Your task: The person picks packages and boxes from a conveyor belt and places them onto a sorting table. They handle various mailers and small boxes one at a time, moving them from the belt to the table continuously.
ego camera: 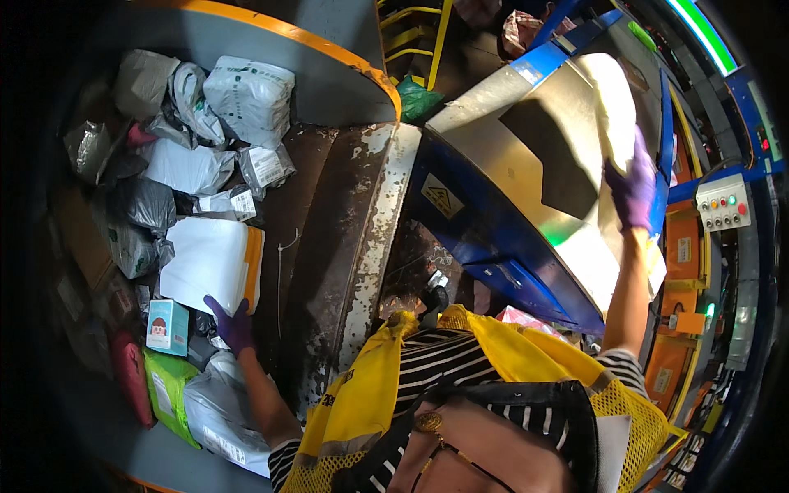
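Observation:
My left hand [232, 326], in a purple glove, grips the near edge of a flat white mailer [203, 262] with an orange strip [253, 262]. The mailer lies over a heap of bagged parcels. A small light-blue box [167, 328] with a printed cartoon face sits just beside that hand. On the right, my other purple-gloved hand, my right hand [632, 185], holds the near end of a long white parcel [610, 98]. That parcel is at the right side of a shiny metal surface [487, 135], and glare washes out part of its outline.
Grey and white plastic parcels [249, 98] fill the orange-rimmed bin [333, 40] on the left. A worn metal ledge [376, 246] borders it. The blue machine housing [493, 246] bears a warning sign. A button box [722, 203] stands at far right, near orange panels [681, 246].

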Action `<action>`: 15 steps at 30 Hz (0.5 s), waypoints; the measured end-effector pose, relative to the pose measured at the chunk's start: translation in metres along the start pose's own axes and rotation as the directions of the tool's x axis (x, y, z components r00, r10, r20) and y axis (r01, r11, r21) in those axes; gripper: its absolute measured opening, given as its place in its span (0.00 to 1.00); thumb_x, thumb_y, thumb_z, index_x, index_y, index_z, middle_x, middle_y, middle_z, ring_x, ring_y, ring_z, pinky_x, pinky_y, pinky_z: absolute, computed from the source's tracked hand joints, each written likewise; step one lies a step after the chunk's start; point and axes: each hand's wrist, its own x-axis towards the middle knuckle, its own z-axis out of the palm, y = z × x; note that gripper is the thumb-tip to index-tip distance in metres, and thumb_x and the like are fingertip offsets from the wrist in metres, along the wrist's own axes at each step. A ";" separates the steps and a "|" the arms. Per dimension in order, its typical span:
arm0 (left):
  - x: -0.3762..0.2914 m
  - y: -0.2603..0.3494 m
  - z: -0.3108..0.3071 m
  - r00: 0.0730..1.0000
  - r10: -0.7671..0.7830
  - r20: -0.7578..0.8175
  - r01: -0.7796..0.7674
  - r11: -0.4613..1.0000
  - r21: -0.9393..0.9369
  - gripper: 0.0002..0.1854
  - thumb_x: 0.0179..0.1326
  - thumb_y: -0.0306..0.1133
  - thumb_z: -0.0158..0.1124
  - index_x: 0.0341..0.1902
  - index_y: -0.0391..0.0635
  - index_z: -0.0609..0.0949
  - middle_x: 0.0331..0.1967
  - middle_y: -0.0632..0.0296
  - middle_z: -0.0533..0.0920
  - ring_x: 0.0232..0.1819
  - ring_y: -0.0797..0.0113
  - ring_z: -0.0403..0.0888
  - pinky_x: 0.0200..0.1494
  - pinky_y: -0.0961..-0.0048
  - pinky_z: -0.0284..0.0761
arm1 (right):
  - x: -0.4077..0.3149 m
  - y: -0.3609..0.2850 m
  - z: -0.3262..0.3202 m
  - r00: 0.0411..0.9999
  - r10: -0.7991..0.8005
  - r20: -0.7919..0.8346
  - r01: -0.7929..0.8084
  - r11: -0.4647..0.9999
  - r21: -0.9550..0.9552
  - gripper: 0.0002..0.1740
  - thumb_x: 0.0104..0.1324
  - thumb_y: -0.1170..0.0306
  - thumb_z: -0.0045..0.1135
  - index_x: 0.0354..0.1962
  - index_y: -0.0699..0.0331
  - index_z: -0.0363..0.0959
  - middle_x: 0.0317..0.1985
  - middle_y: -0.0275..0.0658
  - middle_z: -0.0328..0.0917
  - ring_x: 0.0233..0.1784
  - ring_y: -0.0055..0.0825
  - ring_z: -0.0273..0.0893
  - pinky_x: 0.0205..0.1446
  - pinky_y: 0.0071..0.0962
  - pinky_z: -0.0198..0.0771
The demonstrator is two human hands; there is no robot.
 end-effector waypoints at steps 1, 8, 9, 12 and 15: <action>-0.006 0.025 -0.009 1.000 0.001 -0.002 -0.001 0.999 0.041 0.54 0.53 0.30 0.75 0.79 0.51 0.51 0.62 0.45 0.76 0.57 0.58 0.78 0.59 0.68 0.72 | -0.007 0.014 0.026 0.969 0.175 0.172 -0.132 0.962 -0.238 0.41 0.59 0.65 0.67 0.69 0.54 0.60 0.61 0.48 0.74 0.54 0.40 0.77 0.55 0.38 0.72; -0.073 0.220 -0.074 0.999 -0.018 0.046 0.028 0.971 -0.237 0.34 0.56 0.39 0.74 0.65 0.38 0.75 0.14 0.66 0.73 0.09 0.77 0.66 0.13 0.76 0.60 | -0.069 -0.136 0.148 0.764 -0.202 0.612 -0.484 0.447 0.752 0.55 0.53 0.67 0.75 0.74 0.61 0.49 0.72 0.50 0.56 0.78 0.39 0.50 0.79 0.37 0.44; -0.078 0.231 -0.092 0.992 0.051 0.117 -0.008 0.940 -0.341 0.26 0.60 0.36 0.71 0.59 0.36 0.78 0.12 0.66 0.74 0.07 0.77 0.65 0.11 0.76 0.58 | -0.068 -0.171 0.147 0.713 -0.415 0.566 -0.461 0.330 0.823 0.59 0.51 0.63 0.77 0.73 0.65 0.47 0.74 0.50 0.53 0.78 0.39 0.48 0.79 0.36 0.42; -0.072 0.230 -0.150 0.892 0.451 0.003 -0.445 0.881 -0.161 0.18 0.64 0.36 0.65 0.53 0.38 0.81 0.27 0.60 0.82 0.24 0.73 0.79 0.28 0.74 0.74 | -0.063 -0.256 0.143 0.629 -0.700 0.338 -0.300 0.182 0.936 0.68 0.44 0.63 0.81 0.74 0.66 0.42 0.74 0.48 0.51 0.78 0.37 0.47 0.79 0.34 0.43; -0.058 0.255 -0.140 0.967 0.188 0.170 0.031 0.578 -0.816 0.22 0.70 0.42 0.56 0.58 0.39 0.77 0.51 0.57 0.81 0.55 0.66 0.78 0.59 0.66 0.71 | -0.065 -0.296 0.129 0.510 -0.781 0.360 -0.486 0.084 0.870 0.62 0.46 0.65 0.78 0.72 0.65 0.45 0.67 0.45 0.62 0.71 0.32 0.58 0.75 0.34 0.54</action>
